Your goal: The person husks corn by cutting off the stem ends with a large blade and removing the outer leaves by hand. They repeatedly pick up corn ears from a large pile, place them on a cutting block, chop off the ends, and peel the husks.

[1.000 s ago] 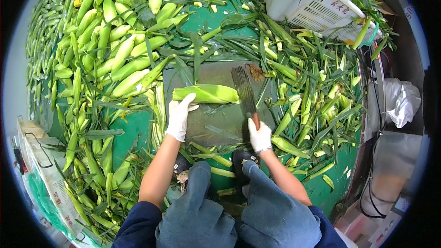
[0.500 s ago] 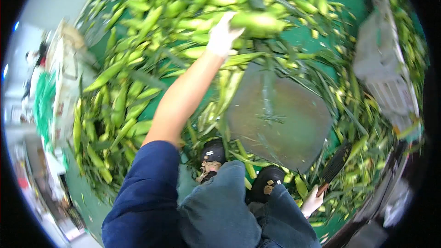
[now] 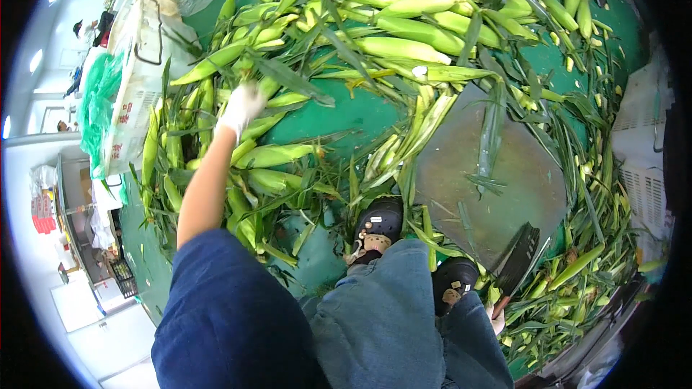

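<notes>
Head view: we see the corn pile (image 3: 404, 21) on green sheeting. Our left hand (image 3: 241, 106), earlier higher on the pile, now touches ears beside the white box (image 3: 137, 65) (red print); its grip is unclear. Our right hand (image 3: 496, 317) holds a cleaver (image 3: 520, 259).

View: single head-worn fisheye, left of a pair.
Facing: steeply down, tilted, over the person's knees (image 3: 404, 317) to the floor (image 3: 339, 112).
Nearness: close.
Edges: bent, dark rim.
</notes>
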The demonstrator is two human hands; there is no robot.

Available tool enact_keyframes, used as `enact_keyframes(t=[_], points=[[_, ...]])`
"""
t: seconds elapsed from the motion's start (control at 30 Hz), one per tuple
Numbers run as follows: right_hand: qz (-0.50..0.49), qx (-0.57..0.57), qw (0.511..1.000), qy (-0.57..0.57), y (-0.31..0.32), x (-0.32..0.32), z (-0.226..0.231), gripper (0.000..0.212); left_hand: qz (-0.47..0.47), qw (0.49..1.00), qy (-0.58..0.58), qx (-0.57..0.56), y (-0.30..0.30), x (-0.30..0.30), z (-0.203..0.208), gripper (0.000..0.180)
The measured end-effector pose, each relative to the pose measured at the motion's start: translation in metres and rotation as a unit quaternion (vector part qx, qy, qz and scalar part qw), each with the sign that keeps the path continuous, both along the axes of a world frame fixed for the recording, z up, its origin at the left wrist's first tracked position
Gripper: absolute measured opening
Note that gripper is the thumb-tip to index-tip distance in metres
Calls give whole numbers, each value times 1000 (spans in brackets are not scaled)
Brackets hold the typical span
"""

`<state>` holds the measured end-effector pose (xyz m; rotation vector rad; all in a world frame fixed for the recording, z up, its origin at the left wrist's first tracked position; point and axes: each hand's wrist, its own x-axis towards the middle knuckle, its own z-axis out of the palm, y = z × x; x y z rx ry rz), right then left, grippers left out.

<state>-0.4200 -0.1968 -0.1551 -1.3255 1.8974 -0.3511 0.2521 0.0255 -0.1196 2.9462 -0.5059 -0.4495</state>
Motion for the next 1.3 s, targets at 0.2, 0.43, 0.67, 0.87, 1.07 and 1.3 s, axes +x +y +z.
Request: enact_keyframes(t=[0.2,0.43,0.67,0.87,1.07,1.3], points=[[-6,4,1000,7,10,-2,-8,26,-156,985,9,66,113,-103,-12,45],[-20,7,1000,-21,21,-8,-20,28,-366,904,64,211,34,-80,-45,45],[-4,11,1000,16,34,-10,-31,34,-399,867,79,-288,-215,-198,14,38],[77,52,995,23,20,22,3,31,-492,856,88,-132,-350,-299,-39,36],[95,-50,994,-14,-37,57,43,26,-468,881,-11,-69,-309,-312,-49,46],[86,-302,936,-157,-117,151,80,14,-495,868,29,-31,-306,-308,-47,42]])
